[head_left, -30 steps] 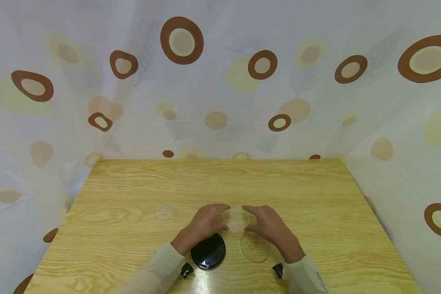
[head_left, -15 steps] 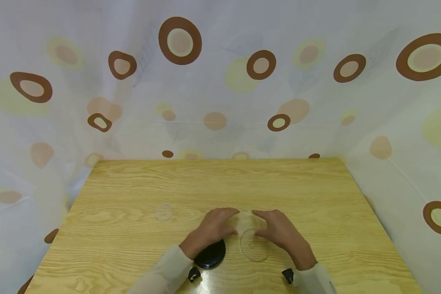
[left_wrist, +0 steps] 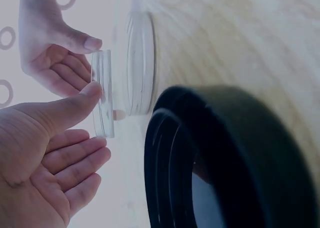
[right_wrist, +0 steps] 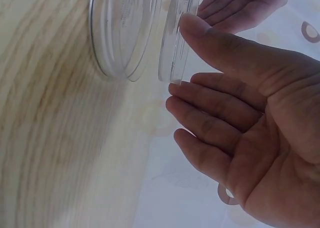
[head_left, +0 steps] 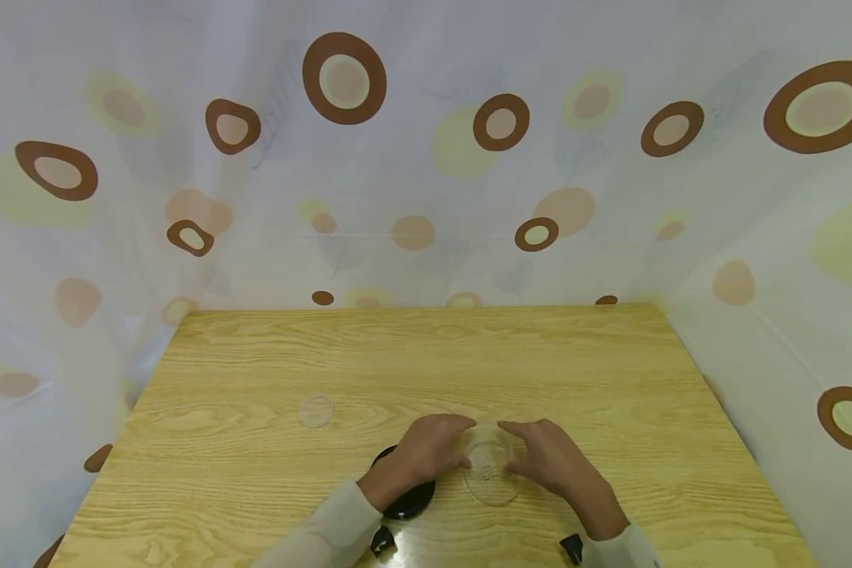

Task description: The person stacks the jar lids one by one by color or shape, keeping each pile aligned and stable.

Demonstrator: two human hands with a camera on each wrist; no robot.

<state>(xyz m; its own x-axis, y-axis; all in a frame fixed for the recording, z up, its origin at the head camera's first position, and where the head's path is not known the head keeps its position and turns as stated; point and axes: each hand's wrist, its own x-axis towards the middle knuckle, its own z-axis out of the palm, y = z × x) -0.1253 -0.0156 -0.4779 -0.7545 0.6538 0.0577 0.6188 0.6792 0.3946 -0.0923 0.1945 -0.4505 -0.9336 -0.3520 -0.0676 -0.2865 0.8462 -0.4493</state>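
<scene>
Hands pinching clear dish, perhaps lettered, black disc part-hidden

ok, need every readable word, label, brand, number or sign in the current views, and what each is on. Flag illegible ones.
No text reads clearly.
Lower clear dish, on the table: small printed or moulded marks, too small and blurred to read.
Held clear dish: marks near its edge, too blurred to quote.
Small clear disc: faint marks; can't tell if lettering.
Black round object: no lettering visible.
</scene>
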